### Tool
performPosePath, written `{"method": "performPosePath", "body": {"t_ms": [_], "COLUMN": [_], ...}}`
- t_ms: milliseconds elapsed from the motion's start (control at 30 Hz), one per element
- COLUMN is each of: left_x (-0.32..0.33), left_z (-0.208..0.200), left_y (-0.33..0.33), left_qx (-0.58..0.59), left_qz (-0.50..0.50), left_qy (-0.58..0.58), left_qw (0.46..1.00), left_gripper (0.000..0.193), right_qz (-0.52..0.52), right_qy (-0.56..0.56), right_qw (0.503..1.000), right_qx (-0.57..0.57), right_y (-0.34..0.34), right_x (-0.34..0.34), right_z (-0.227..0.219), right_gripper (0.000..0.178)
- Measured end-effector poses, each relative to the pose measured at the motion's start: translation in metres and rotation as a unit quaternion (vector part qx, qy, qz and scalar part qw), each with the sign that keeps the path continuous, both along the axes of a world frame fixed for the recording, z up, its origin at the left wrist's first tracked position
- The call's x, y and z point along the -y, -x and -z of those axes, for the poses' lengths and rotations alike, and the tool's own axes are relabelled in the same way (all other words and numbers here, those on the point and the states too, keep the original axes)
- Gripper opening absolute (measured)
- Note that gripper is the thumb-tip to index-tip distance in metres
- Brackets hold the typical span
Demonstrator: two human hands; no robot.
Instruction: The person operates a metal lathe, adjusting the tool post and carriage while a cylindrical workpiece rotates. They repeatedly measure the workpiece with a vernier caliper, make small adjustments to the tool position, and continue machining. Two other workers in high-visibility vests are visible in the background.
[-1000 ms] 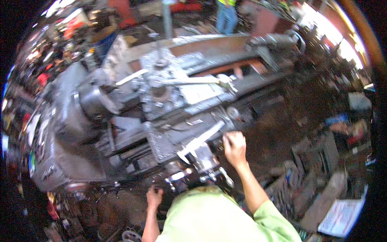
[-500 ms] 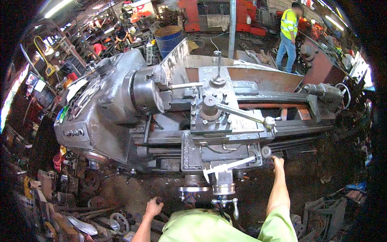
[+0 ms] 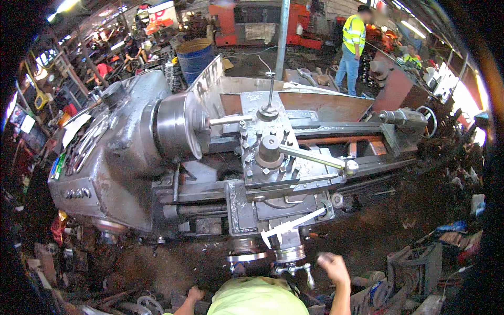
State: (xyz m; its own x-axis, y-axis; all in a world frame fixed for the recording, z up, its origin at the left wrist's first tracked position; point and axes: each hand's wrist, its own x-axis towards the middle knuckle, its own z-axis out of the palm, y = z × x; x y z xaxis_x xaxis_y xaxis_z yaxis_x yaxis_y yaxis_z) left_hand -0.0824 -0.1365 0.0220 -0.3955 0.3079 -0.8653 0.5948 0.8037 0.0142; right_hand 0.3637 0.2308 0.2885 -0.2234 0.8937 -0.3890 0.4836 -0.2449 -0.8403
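Observation:
A large metal lathe stands before me. Its chuck (image 3: pixel 178 126) is smeared, as if turning, and a pale bar (image 3: pixel 230 119) reaches from the tool post (image 3: pixel 269 149) toward it. A white caliper (image 3: pixel 294 227) lies across the front of the slide. My right hand (image 3: pixel 335 268) hovers right of the small crank handle (image 3: pixel 308 275), apart from it; motion smears its fingers. Low and left, my left hand (image 3: pixel 195 294) is near the handwheel (image 3: pixel 247 257) without touching it. Its fingers are too small and partly hidden to read.
A long clamp lever (image 3: pixel 315 157) sticks out right from the tool post. The tailstock (image 3: pixel 404 118) sits at the far right. Metal scraps and a frame (image 3: pixel 417 268) crowd the floor. Behind stand a blue drum (image 3: pixel 195 63) and a person in a yellow vest (image 3: pixel 353 47).
My right hand has left the round knob at the slide's right and come back toward me. My left hand has dropped lower. The chuck's jaws, sharp before, are now smeared. The view has shifted.

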Motion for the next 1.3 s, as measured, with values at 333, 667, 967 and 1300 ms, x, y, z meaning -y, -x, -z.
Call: {"method": "performPosePath", "body": {"t_ms": [333, 667, 967, 1300], "left_x": [-0.128, -0.124, -0.072, -0.068], "left_z": [-0.032, -0.043, -0.023, -0.014], "left_y": [0.036, 0.067, 0.069, 0.075], "left_qx": [0.024, 0.059, 0.079, 0.004], "left_qz": [-0.135, -0.172, -0.232, -0.144], "left_qy": [-0.193, -0.269, -0.107, -0.145], "left_qw": [0.971, 0.946, 0.964, 0.979], "left_gripper": [0.050, 0.042, 0.043, 0.041], "right_qz": [0.037, 0.009, -0.216, -0.046], "right_qy": [-0.168, 0.071, 0.071, 0.133], "right_qw": [0.952, 0.947, 0.914, 0.981], "right_qx": [0.255, 0.312, 0.336, 0.132], "right_y": [0.071, 0.074, 0.110, 0.115], "right_x": [0.073, 0.068, 0.086, 0.105], "right_z": [-0.021, 0.063, 0.061, 0.017], "right_gripper": [0.015, 0.028, 0.043, 0.037]}}
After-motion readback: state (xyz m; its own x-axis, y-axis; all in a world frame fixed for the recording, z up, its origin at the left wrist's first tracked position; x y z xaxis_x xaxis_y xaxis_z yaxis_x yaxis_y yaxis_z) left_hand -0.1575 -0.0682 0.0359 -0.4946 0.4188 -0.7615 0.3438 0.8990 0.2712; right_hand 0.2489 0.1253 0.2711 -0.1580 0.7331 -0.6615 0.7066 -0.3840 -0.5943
